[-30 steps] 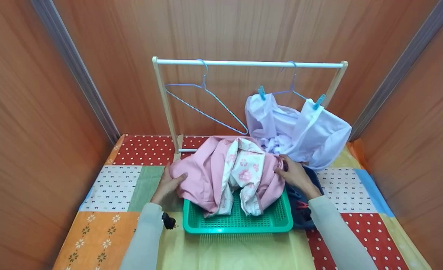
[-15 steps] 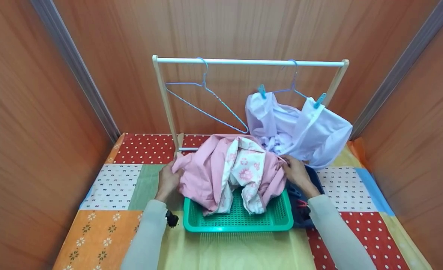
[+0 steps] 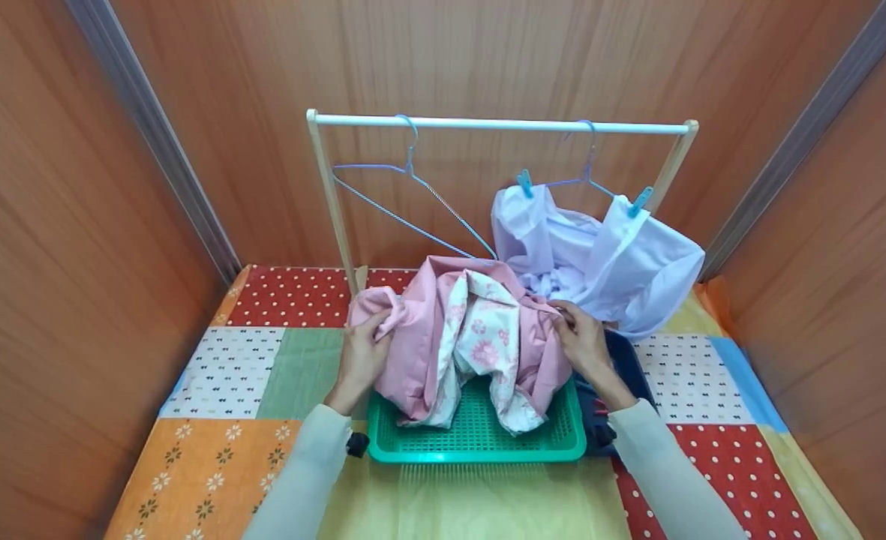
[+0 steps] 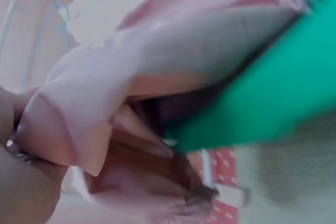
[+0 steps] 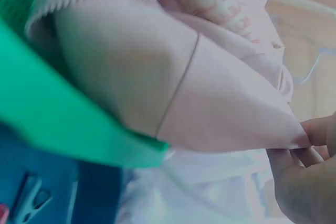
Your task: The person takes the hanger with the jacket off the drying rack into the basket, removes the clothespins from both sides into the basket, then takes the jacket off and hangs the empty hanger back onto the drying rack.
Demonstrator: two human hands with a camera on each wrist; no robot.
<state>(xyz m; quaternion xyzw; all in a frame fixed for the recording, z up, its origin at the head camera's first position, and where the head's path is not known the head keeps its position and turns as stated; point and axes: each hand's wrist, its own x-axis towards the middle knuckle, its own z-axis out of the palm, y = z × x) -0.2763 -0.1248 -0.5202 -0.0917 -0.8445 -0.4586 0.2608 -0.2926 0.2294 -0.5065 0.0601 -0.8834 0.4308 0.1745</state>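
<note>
A pink cloth (image 3: pixel 412 352) with a white, pink-flowered part is bunched over a green basket (image 3: pixel 480 456); its exact kind is hidden by the folds. My left hand (image 3: pixel 362 356) pinches the cloth's left side, where a fold stands up above the fingers. On the other side, my right hand (image 3: pixel 584 339) pinches an edge between thumb and fingers, and the right wrist view shows the fabric (image 5: pixel 226 103) drawn taut toward them. The cloth's front hangs down into the basket, while its back rises to the low end of a bare hanger (image 3: pixel 412 217).
Behind stands a rack with a white rail (image 3: pixel 488 122). A white garment (image 3: pixel 600 255) hangs at right, held by blue clothespins (image 3: pixel 640 201). A dark blue tray (image 3: pixel 626 360) with clothespins (image 5: pixel 31 198) lies right of the basket. Wooden panels enclose the back and sides.
My left hand has moved right and slightly up, gathering the cloth's left side inward. The cloth's back edge has risen a little. My right hand keeps its pinch and has shifted slightly.
</note>
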